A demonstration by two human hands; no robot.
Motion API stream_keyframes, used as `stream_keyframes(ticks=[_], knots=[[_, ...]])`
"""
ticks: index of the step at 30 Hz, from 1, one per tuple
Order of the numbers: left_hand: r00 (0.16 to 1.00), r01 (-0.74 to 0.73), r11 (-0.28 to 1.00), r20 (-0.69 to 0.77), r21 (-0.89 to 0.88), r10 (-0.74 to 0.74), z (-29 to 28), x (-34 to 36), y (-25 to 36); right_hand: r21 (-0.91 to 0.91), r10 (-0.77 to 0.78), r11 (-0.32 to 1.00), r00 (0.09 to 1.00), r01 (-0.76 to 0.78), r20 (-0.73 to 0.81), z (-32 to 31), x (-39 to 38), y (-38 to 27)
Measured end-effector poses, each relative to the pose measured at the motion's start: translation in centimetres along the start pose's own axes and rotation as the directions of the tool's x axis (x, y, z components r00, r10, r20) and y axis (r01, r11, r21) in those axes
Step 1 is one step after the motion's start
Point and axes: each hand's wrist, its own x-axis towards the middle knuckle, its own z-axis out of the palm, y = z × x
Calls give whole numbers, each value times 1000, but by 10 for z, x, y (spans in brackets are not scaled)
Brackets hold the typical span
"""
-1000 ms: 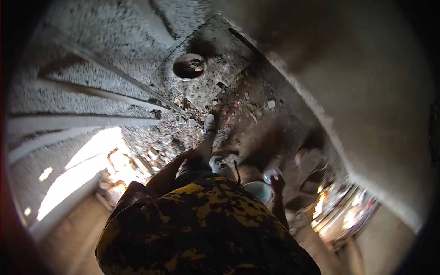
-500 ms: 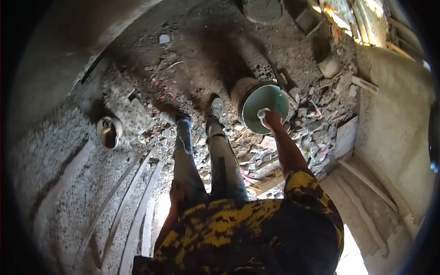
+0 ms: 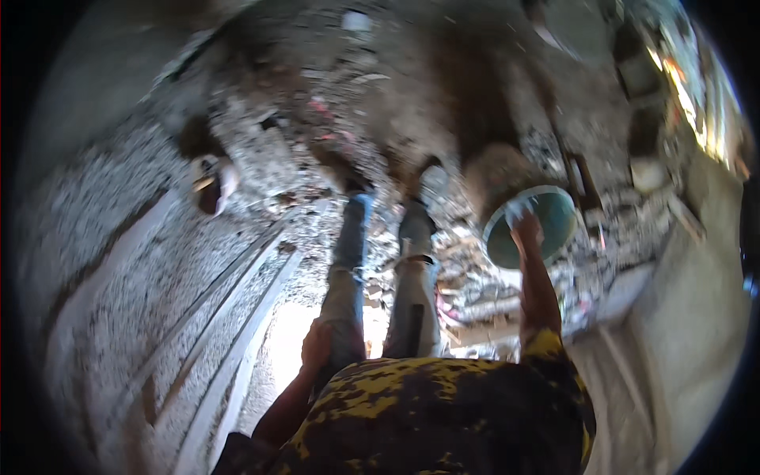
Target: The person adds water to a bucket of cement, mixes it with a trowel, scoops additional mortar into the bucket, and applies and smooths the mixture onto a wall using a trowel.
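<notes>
Over the mouth of a bucket (image 3: 566, 207) with a pale green inside, my right hand (image 3: 528, 232) is closed on a small pale, shiny, rounded thing (image 3: 518, 209). Motion blur hides its exact kind. The bucket stands on the rubble, its outer side brown with dirt. My left hand (image 3: 316, 346) hangs low beside my left thigh, against the trouser leg (image 3: 345, 305). Its fingers are smeared and partly turned away, and I see nothing in it.
A small round container (image 3: 225, 187) stands left of my feet. Long pale poles (image 3: 237, 360) lie at lower left. Broken rubble (image 3: 475, 289) covers the ground around the bucket. Another large round container (image 3: 574, 28) stands far right, and a bare wall (image 3: 697, 277) rises at right.
The view has swung, so the bucket, legs and small container all sit further right and lower. My right hand stays over the bucket with the pale thing; my left hand stays by the thigh.
</notes>
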Motion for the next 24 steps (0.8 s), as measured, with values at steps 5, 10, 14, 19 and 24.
stream_keyframes(ticks=[5,10,14,19,24], knots=[[854,374,876,255,304,-453,55,58,-73,-267,-85,960,996,81,-2,-129,-70,-30],[999,-5,881,-45,-474,-18,37,39,-72,-430,-406,833,913,349,-47,-244,-104,-133],[990,-117,766,-139,-632,37,85,77,-85,-386,-795,565,607,729,-18,-304,-113,-289],[852,-441,805,-467,-397,236,75,73,-66,-379,-911,112,248,919,330,-281,-98,-515],[917,-134,533,-308,-836,-253,85,72,-46,-460,-759,-201,159,865,631,-258,-163,-759]])
